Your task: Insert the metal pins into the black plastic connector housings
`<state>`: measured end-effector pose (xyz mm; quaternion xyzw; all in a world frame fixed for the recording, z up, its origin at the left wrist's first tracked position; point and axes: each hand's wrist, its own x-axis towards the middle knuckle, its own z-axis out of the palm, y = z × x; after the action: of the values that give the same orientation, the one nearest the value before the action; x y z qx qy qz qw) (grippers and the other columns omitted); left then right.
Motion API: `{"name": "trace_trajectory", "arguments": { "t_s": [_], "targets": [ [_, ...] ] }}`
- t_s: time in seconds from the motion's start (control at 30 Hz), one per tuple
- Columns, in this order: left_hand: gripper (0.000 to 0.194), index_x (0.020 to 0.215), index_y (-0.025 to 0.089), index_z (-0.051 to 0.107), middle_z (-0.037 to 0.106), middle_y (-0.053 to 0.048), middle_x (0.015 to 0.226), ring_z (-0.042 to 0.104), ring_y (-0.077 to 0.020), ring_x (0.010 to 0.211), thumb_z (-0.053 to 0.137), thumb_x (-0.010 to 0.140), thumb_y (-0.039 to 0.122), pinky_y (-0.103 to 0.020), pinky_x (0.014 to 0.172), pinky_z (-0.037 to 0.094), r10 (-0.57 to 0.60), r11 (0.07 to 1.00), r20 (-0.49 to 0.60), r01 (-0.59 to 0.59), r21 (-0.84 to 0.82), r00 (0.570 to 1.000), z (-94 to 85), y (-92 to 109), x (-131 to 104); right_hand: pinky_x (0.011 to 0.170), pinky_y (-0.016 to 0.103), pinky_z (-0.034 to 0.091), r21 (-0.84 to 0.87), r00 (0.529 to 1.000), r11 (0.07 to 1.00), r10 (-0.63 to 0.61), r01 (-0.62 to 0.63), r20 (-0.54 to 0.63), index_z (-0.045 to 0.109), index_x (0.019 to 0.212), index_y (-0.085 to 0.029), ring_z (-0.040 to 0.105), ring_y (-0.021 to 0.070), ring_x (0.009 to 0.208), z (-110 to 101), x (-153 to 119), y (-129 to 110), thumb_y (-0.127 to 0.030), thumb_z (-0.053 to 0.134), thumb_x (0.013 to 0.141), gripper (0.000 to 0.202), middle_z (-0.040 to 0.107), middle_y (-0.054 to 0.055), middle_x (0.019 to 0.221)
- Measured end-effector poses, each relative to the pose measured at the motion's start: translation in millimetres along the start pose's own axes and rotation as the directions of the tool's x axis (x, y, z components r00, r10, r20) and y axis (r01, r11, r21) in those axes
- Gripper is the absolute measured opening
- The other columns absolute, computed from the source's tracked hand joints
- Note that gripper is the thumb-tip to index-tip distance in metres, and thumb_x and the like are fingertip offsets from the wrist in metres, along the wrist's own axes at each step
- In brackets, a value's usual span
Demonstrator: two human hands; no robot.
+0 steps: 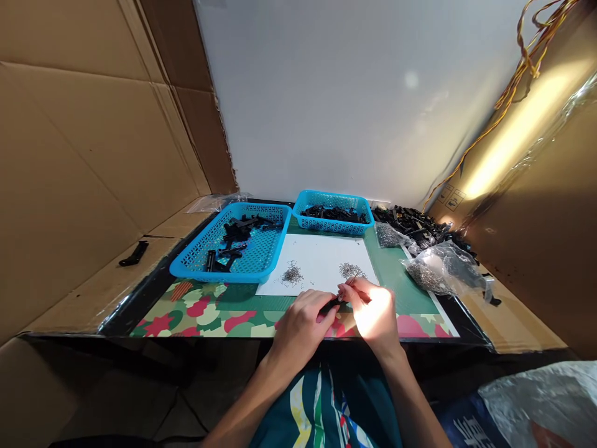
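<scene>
My left hand (pixel 305 318) is closed around a small black part (pixel 330 305) near the table's front edge. Beside it, my right hand (pixel 373 308) has its thumb and fingers pinched together at the part's right end; what they hold is too small to make out. Just beyond my fingers lies a pile of tiny metal pieces (pixel 351 270) on a white sheet (pixel 321 252). A second pile of small metal pieces (pixel 292 274) sits on the sheet's left side.
A large blue basket (pixel 180 264) with black parts stands left, a smaller blue basket (pixel 333 229) behind the sheet. Black parts (pixel 415 225) are heaped at the back right, near a clear plastic bag (pixel 443 267). One black part (pixel 135 254) lies far left. Cardboard walls flank the table.
</scene>
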<state>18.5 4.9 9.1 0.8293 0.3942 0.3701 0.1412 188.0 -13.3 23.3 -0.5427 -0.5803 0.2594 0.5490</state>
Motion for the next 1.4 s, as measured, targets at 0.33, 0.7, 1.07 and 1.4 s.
{"name": "trace_trajectory", "arguments": {
  "t_s": [0.33, 0.7, 1.07, 1.4],
  "targets": [
    [0.018, 0.11, 0.02, 0.072, 0.078, -0.006, 0.107, 0.072, -0.0243, 0.102, 0.062, 0.098, 0.011, -0.037, 0.088, 0.056, -0.027, 0.999, 0.046, 0.029, -0.043, 0.999, -1.9, 0.1, 0.1, 0.053, 0.025, 0.043, -0.111, 0.996, 0.991, -0.064, 0.07, 0.054, 0.067, 0.068, -0.02, 0.051, 0.0132, 0.053, -4.2, 1.7, -12.2, -0.032, 0.059, 0.098, 0.034, 0.061, -0.001, 0.057],
    [0.009, 0.105, 0.021, 0.071, 0.077, -0.006, 0.105, 0.073, -0.0237, 0.097, 0.065, 0.098, 0.017, -0.035, 0.086, 0.056, -0.056, 0.997, -0.017, 0.055, -0.058, 0.998, -1.5, -1.5, 1.4, 0.072, 0.031, 0.054, -0.046, 0.981, 0.997, -0.07, 0.063, -0.178, 0.072, 0.09, -0.019, 0.068, 0.021, 0.074, -13.6, -7.1, -4.0, -0.032, 0.054, 0.101, 0.024, 0.074, 0.006, 0.08],
    [0.012, 0.115, 0.026, 0.061, 0.073, -0.001, 0.1, 0.072, -0.0207, 0.096, 0.053, 0.107, 0.028, -0.029, 0.081, 0.052, -0.236, 0.95, 0.005, 0.232, -0.211, 0.972, -10.2, 6.1, 8.4, 0.058, 0.03, 0.029, -0.561, 0.988, 0.822, 0.018, -0.103, -0.155, 0.056, 0.076, -0.023, 0.051, 0.019, 0.058, -88.9, -19.2, 47.6, -0.045, 0.039, 0.106, 0.041, 0.059, 0.0, 0.062],
    [0.013, 0.111, 0.022, 0.062, 0.069, -0.002, 0.103, 0.066, -0.0171, 0.091, 0.063, 0.1, 0.029, -0.029, 0.085, 0.053, -0.133, 0.947, -0.051, 0.111, -0.302, 0.99, -50.1, 9.5, 66.6, 0.058, 0.031, 0.02, -0.733, 0.993, 0.671, 0.077, -0.116, -0.086, 0.049, 0.074, -0.024, 0.054, 0.0193, 0.056, -79.5, -22.8, 49.7, -0.039, 0.039, 0.104, 0.035, 0.064, 0.001, 0.059]
  ]
}}
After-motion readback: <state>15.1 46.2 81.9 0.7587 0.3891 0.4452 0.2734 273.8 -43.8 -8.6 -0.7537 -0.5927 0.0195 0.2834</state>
